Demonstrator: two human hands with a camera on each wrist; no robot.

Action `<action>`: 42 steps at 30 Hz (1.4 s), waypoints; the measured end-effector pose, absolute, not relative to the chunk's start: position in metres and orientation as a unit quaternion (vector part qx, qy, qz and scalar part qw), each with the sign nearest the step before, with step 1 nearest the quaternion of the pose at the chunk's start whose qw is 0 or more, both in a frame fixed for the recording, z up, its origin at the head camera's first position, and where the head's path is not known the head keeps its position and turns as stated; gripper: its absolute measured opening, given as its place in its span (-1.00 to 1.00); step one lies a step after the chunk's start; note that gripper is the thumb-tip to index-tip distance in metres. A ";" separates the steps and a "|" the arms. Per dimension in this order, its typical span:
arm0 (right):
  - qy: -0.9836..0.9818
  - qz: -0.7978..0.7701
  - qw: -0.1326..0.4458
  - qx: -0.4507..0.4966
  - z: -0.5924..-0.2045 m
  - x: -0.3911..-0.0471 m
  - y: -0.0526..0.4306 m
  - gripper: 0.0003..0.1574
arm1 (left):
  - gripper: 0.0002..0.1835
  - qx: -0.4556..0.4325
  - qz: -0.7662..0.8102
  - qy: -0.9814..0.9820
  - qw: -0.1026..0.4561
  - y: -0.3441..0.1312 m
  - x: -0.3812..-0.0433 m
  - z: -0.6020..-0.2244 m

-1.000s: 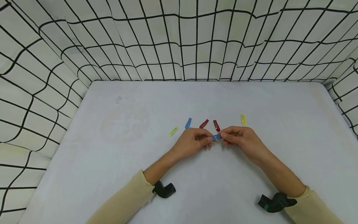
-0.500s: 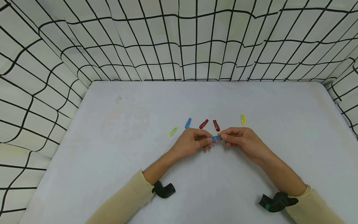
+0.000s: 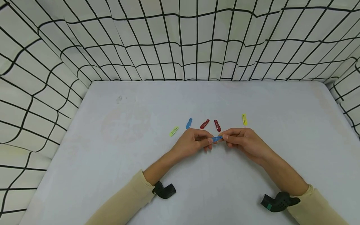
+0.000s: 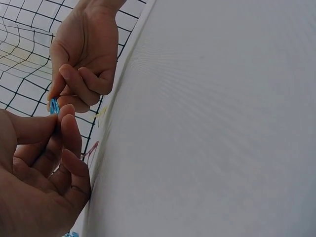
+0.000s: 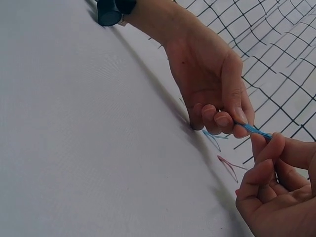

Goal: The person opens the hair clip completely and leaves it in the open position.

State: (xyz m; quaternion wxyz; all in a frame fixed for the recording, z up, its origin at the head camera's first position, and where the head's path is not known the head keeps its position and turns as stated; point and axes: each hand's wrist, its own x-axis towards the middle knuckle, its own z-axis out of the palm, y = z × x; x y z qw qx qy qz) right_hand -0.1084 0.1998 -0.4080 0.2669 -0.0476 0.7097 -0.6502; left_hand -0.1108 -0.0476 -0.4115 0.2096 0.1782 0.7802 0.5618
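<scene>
Between my two hands a blue snap hair clip [image 3: 217, 138] is held just above the white table [image 3: 168, 187]. My left hand [image 3: 194, 142] pinches one end of it between thumb and fingertips. The other end is pinched by my right hand [image 3: 243, 140]. In the left wrist view the clip [image 4: 54, 106] spans the small gap between both hands' fingertips; the right wrist view shows the same clip [image 5: 256, 131] edge-on. Beyond the hands lie two red hair clips, one [image 3: 204, 124] angled and one [image 3: 217, 125] nearer the right hand.
Another blue clip [image 3: 189, 123] lies behind the left hand, with a yellow-green clip [image 3: 174, 131] to its left. A yellow clip [image 3: 244, 119] lies beyond the right hand. Black-grid white walls [image 3: 185, 53] rise behind the table and at its sides. Both wrists carry black camera mounts [image 3: 164, 190].
Both hands keep their pinch on the blue hair clip and stay almost still. The clips on the table have not moved.
</scene>
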 end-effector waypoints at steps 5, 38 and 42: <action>0.699 -0.659 0.275 -0.048 -0.409 -0.109 0.200 -0.77 | -0.85 0.176 0.566 0.778 0.210 -0.048 -0.111 -0.412; 0.671 -0.680 0.289 -0.054 -0.412 -0.108 0.201 -0.75 | -0.86 0.159 0.571 0.776 0.216 -0.048 -0.109 -0.415; 0.672 -0.679 0.289 -0.056 -0.413 -0.109 0.201 -0.75 | -0.85 0.161 0.569 0.777 0.215 -0.048 -0.110 -0.414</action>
